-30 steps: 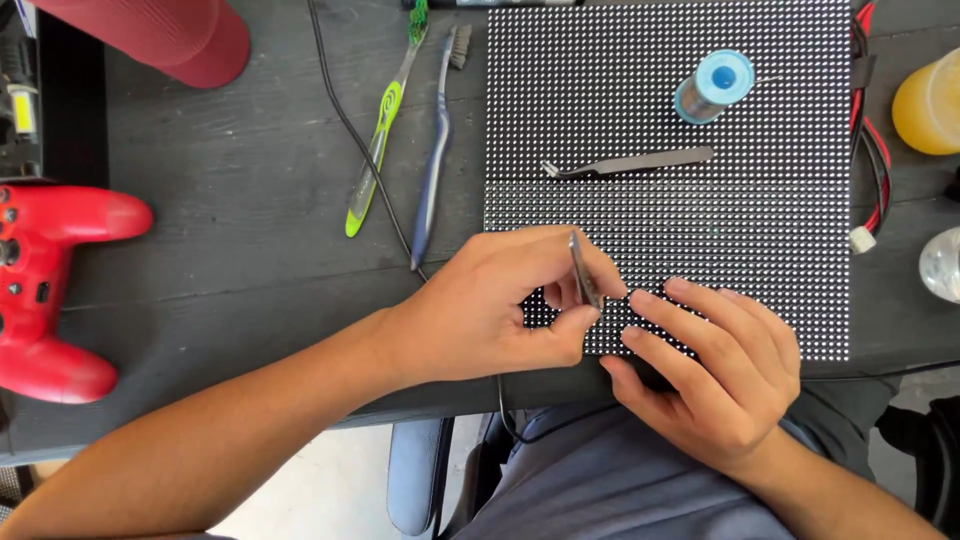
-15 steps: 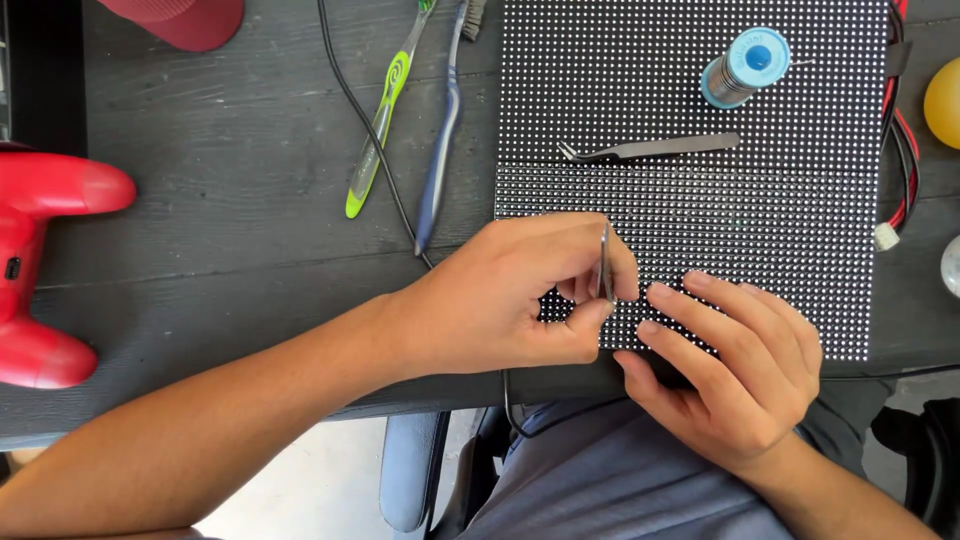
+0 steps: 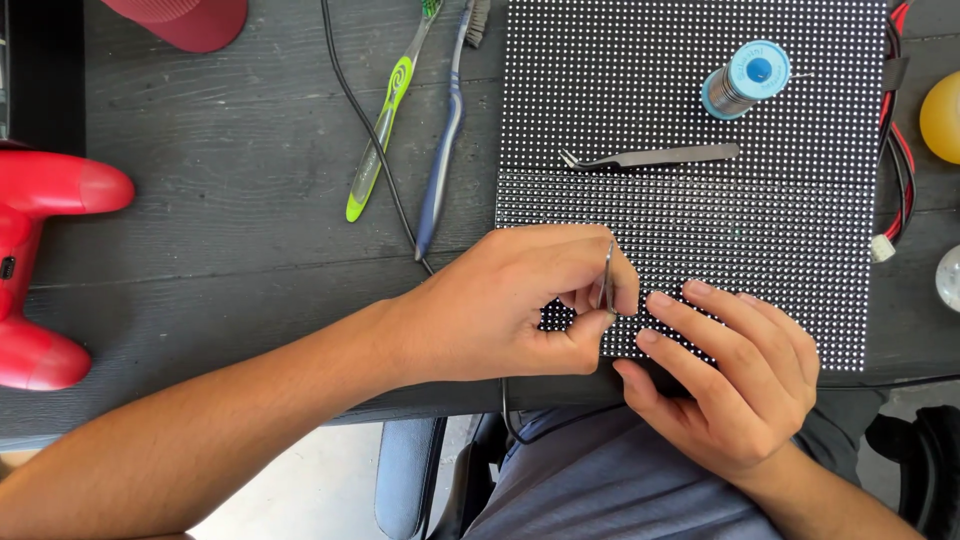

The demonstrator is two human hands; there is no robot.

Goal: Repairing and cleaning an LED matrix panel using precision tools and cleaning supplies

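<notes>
My left hand (image 3: 520, 305) pinches a thin pair of metal tweezers (image 3: 607, 275), tips down on the near edge of a black dotted LED panel (image 3: 700, 110). My right hand (image 3: 735, 375) rests flat on the panel's near edge just right of the tweezers, fingers spread and pressing on the surface, holding nothing. A second pair of tweezers (image 3: 650, 157) lies across the middle of the panel. A blue spool of solder wire (image 3: 745, 78) lies on the panel's far right part.
On the dark wooden table (image 3: 230, 230) lie a green toothbrush (image 3: 385, 110), a blue toothbrush (image 3: 445, 140) and a black cable (image 3: 365, 120). A red game controller (image 3: 40, 260) sits at the left edge. Red and black wires (image 3: 900, 150) run along the panel's right side.
The view has shifted slightly, so everything sits a little further right and down. Both hands stay at the panel's near edge, with the tweezers held more upright.
</notes>
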